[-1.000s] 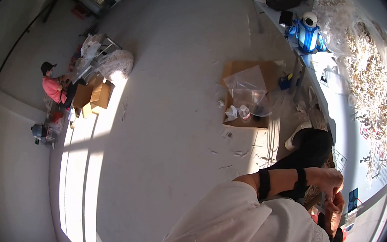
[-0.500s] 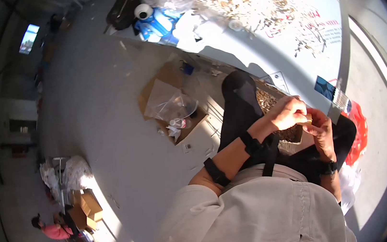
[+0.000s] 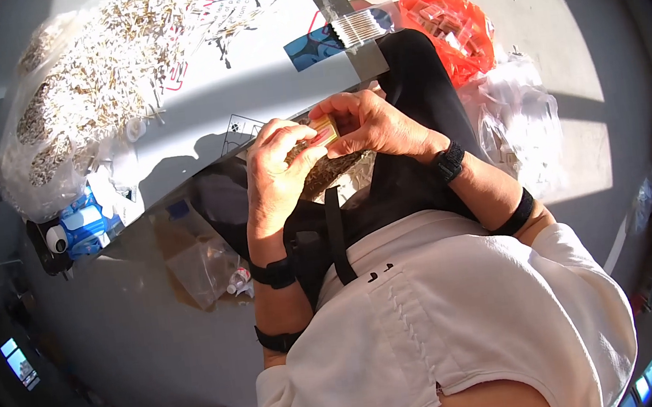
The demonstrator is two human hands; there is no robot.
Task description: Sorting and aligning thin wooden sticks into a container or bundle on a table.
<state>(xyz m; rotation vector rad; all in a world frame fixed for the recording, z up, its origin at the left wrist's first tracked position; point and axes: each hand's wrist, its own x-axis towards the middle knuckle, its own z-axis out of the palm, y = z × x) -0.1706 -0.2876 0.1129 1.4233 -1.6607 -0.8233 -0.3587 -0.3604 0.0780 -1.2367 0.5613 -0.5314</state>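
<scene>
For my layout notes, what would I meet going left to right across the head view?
Blue-and-white object, left hand, small yellow item, right hand, red plastic bag.

The small yellow rectangular pack [image 3: 325, 132] has a smooth face like paper or card, too small to tell which. The long white flat tabletop [image 3: 216, 103] is smooth with a low sheen; on it, the clear crinkled plastic bag [image 3: 18, 178] glints around a rough-textured heap of thin pale sticks [image 3: 111, 75]. The bunched red plastic bag [image 3: 472, 65] and the whitish translucent plastic bag [image 3: 516, 127] look thin, wrinkled and shiny. The loose white cloth shirt [image 3: 486, 314] is matt and softly creased
</scene>
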